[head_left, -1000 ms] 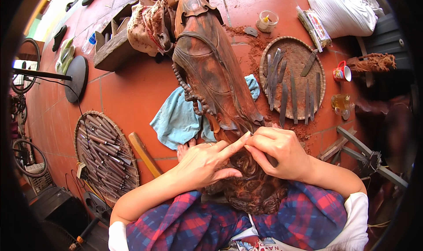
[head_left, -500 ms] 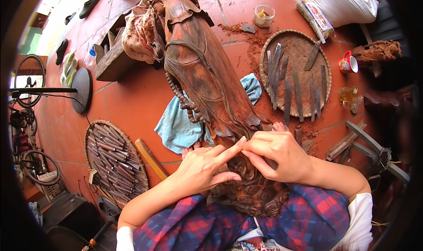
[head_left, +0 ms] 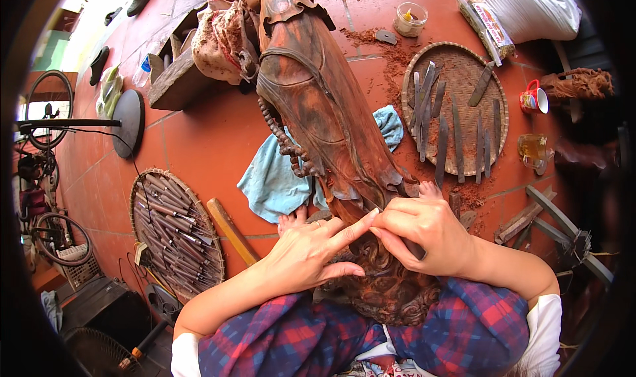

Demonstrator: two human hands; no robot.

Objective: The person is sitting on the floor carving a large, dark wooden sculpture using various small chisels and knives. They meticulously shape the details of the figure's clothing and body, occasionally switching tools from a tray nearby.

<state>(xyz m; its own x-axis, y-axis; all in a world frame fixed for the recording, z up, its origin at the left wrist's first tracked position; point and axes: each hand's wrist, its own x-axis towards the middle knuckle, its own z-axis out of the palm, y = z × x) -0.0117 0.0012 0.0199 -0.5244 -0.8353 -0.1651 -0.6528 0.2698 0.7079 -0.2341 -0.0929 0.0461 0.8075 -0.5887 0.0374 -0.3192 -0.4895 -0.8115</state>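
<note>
A long carved wooden statue [head_left: 318, 105] lies on the red tiled floor, its ornate dark base [head_left: 387, 281] resting between my knees. My left hand [head_left: 308, 254] rests on the carving with its index finger stretched toward the right hand. My right hand [head_left: 424, 234] presses on the same spot, fingers curled over something small that I cannot make out. Both hands meet where the smooth body joins the curly base. A light blue cloth [head_left: 278, 178] lies under the statue.
A round woven tray [head_left: 457, 112] with several chisels sits at the right, another tray [head_left: 172, 231] of tools at the left. A wooden mallet handle [head_left: 228, 228], a red mug [head_left: 533, 99], a glass jar [head_left: 409, 19] and a white sack [head_left: 530, 6] lie around. Bicycle wheels stand far left.
The view has shifted slightly, so the statue sits more upright in the frame. My hands stay together at the same spot on the carving, hardly moving.
</note>
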